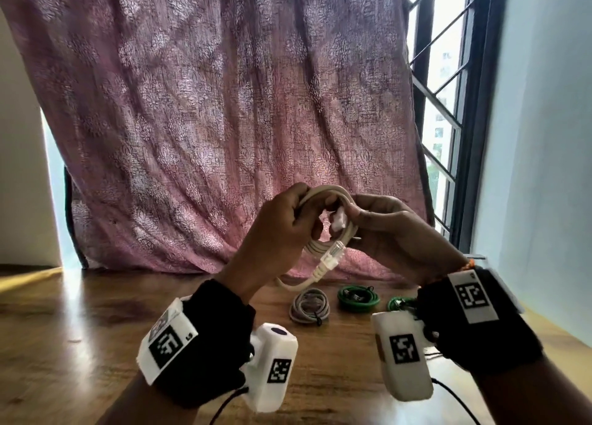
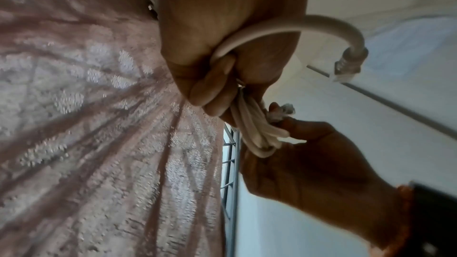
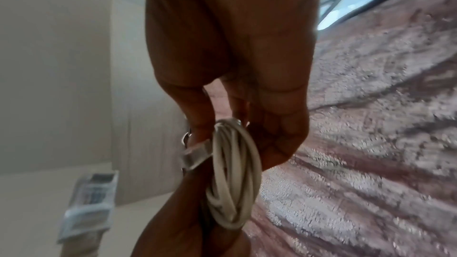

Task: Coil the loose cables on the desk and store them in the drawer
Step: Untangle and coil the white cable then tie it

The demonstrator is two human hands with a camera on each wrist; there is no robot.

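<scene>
A white network cable (image 1: 326, 195) is wound into a small coil and held up above the wooden desk (image 1: 80, 322). My left hand (image 1: 302, 221) grips the coil's left side, fingers curled round the strands. From the other side my right hand (image 1: 357, 221) pinches the coil beside one clear plug (image 1: 338, 221). The loose tail with the other plug (image 1: 333, 256) hangs below the coil. The left wrist view shows the coil (image 2: 252, 126) squeezed in my left hand (image 2: 212, 93). In the right wrist view my right hand (image 3: 247, 116) holds the looped strands (image 3: 235, 173). No drawer is in view.
On the desk behind my wrists lie a grey coiled cable (image 1: 309, 306), a green coiled cable (image 1: 358, 298), and a second green coil (image 1: 398, 304) partly hidden by my right wrist. A pink curtain (image 1: 224, 104) hangs behind the desk, with a barred window (image 1: 448, 88) on the right.
</scene>
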